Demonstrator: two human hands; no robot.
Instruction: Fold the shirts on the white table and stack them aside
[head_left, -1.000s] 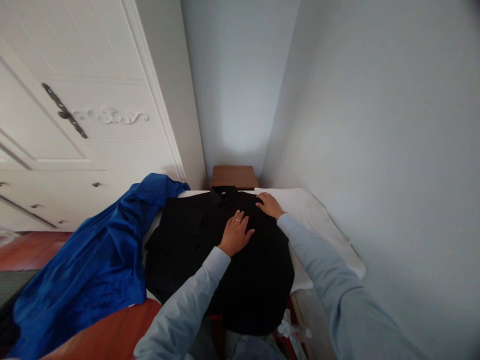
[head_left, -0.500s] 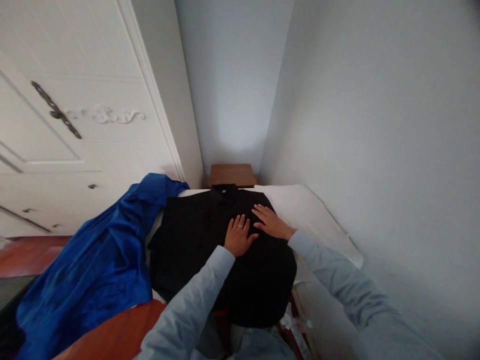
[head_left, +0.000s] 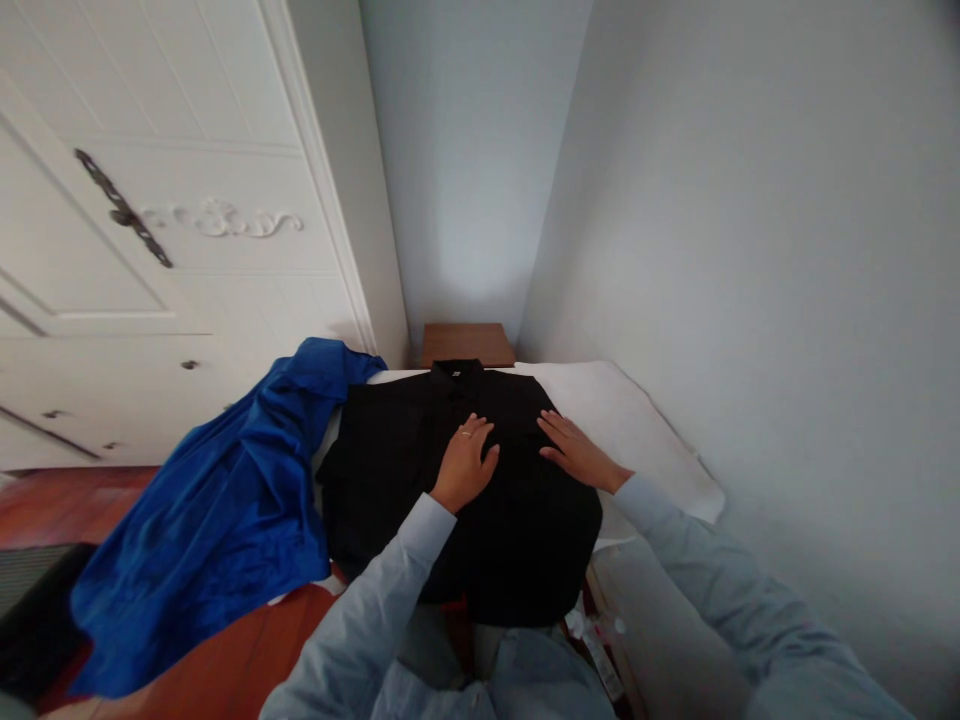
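A black collared shirt (head_left: 390,450) lies spread over a white-covered surface (head_left: 630,400), its collar at the far edge. On the middle of the shirt rests my left hand (head_left: 465,462), palm down, a ring on one finger, with nothing held. My right hand (head_left: 581,450) lies on the shirt's right part, fingers stretched out and holding nothing. A blue garment (head_left: 225,480) is draped at the left, beside the black shirt, and hangs down toward the floor.
A white cabinet (head_left: 255,300) with dark handles stands at the left. Behind the surface is a brown wooden top (head_left: 466,345) in the corner. A grey-white wall (head_left: 750,250) runs along the right. Reddish floor (head_left: 255,640) shows at the lower left.
My right hand has moved right across the shirt, widening the space between my hands. My left hand has shifted slightly left, its fingers closer together. The view has shifted a little.
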